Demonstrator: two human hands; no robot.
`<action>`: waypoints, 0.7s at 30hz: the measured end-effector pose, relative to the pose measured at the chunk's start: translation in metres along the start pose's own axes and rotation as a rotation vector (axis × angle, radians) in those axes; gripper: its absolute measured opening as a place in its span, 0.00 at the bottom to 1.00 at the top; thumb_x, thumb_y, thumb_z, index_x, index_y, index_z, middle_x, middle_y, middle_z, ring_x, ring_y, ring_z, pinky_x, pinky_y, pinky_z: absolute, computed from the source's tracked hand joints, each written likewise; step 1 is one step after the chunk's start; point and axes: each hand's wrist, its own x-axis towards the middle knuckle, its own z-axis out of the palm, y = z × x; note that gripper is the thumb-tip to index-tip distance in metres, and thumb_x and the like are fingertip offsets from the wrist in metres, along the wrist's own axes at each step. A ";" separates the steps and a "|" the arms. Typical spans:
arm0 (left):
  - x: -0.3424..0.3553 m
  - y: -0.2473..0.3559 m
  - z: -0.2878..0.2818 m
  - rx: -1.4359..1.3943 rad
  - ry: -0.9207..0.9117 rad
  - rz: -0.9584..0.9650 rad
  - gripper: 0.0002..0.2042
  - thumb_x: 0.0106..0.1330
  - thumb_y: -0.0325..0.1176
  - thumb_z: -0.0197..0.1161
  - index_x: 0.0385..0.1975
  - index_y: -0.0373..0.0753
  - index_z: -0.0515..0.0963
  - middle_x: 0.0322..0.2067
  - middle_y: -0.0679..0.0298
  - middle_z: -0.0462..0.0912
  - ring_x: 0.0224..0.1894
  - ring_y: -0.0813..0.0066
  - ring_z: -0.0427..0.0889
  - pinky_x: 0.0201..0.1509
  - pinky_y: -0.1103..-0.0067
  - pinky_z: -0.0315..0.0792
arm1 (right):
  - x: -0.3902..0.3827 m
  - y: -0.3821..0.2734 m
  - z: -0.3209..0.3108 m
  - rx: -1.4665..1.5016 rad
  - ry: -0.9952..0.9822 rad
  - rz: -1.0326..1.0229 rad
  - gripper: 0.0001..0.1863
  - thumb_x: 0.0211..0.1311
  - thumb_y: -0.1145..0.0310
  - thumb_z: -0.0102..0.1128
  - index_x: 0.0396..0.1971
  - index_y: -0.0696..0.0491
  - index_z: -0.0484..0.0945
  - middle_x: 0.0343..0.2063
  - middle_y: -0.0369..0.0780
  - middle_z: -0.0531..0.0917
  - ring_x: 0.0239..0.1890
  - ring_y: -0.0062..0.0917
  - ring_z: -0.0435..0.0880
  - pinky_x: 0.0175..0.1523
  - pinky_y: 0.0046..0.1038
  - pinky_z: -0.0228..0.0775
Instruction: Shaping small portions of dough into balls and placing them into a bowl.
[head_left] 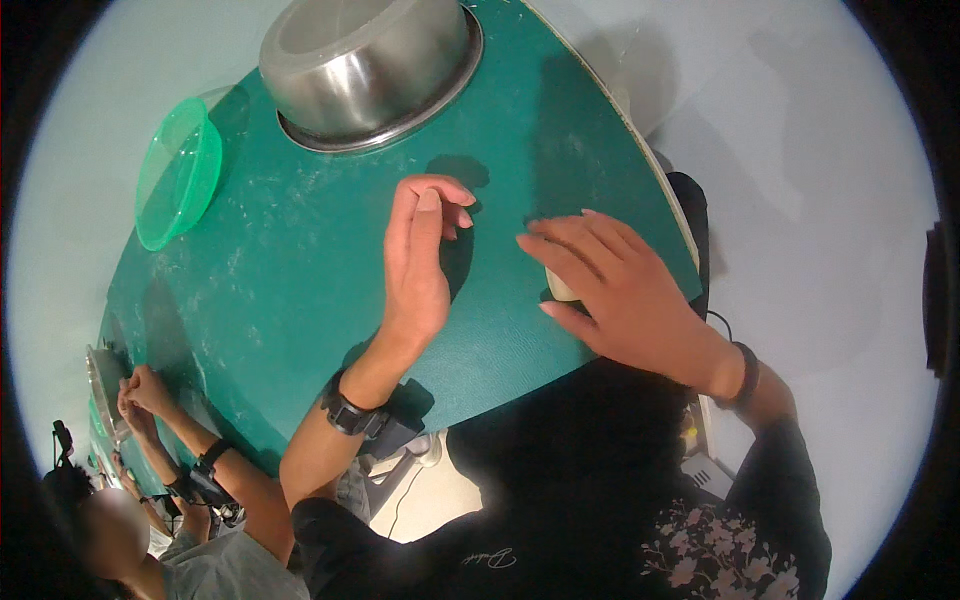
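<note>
A pale, smooth lump that looks like dough [561, 287] lies on the green table, mostly covered by my right hand [610, 290]. The fingers of that hand arch over the lump and the thumb comes in from the near side, so its full shape is hidden. To the left, my left hand [418, 255] stands on its edge at the table. Its fingers are loosely bent with the thumb apart from the fingertips, and nothing shows in it.
An upturned steel bowl [380, 85] sits at the table's far edge. A translucent green basin [180, 175] stands at the far left. White powdery smears mark the green tabletop [270, 270]. At lower left, another person's hands [145, 395] are beside a metal bowl [103, 390].
</note>
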 end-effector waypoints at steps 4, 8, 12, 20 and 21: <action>0.001 0.001 0.000 0.005 -0.010 0.016 0.17 0.91 0.41 0.44 0.49 0.39 0.78 0.46 0.65 0.81 0.44 0.79 0.77 0.52 0.78 0.70 | -0.009 0.008 -0.009 0.146 0.028 0.040 0.38 0.60 0.68 0.79 0.71 0.51 0.76 0.64 0.44 0.80 0.65 0.43 0.81 0.71 0.47 0.75; 0.000 0.004 0.001 0.017 -0.008 0.011 0.16 0.91 0.41 0.44 0.49 0.39 0.78 0.46 0.66 0.81 0.44 0.79 0.77 0.51 0.78 0.70 | -0.014 0.020 -0.007 0.313 0.104 0.050 0.38 0.59 0.69 0.80 0.71 0.50 0.77 0.61 0.43 0.82 0.61 0.43 0.83 0.66 0.45 0.79; 0.000 0.001 0.001 0.034 -0.034 0.010 0.18 0.92 0.46 0.44 0.49 0.39 0.77 0.48 0.62 0.81 0.44 0.77 0.77 0.52 0.77 0.69 | -0.013 0.030 -0.002 0.197 0.094 -0.065 0.39 0.59 0.65 0.82 0.71 0.47 0.78 0.62 0.42 0.83 0.58 0.42 0.84 0.63 0.42 0.80; -0.001 0.003 0.001 0.031 -0.050 -0.004 0.18 0.92 0.45 0.45 0.48 0.38 0.77 0.47 0.63 0.82 0.44 0.77 0.78 0.51 0.78 0.69 | 0.003 0.037 0.002 -0.020 -0.003 -0.208 0.29 0.62 0.53 0.79 0.61 0.44 0.81 0.54 0.37 0.81 0.56 0.35 0.83 0.56 0.38 0.84; 0.000 0.003 0.001 0.032 -0.047 -0.002 0.18 0.92 0.45 0.45 0.48 0.38 0.77 0.47 0.63 0.82 0.44 0.77 0.78 0.51 0.78 0.69 | 0.005 0.040 0.006 -0.002 -0.019 -0.213 0.27 0.62 0.53 0.79 0.58 0.45 0.82 0.53 0.37 0.80 0.55 0.35 0.82 0.56 0.38 0.85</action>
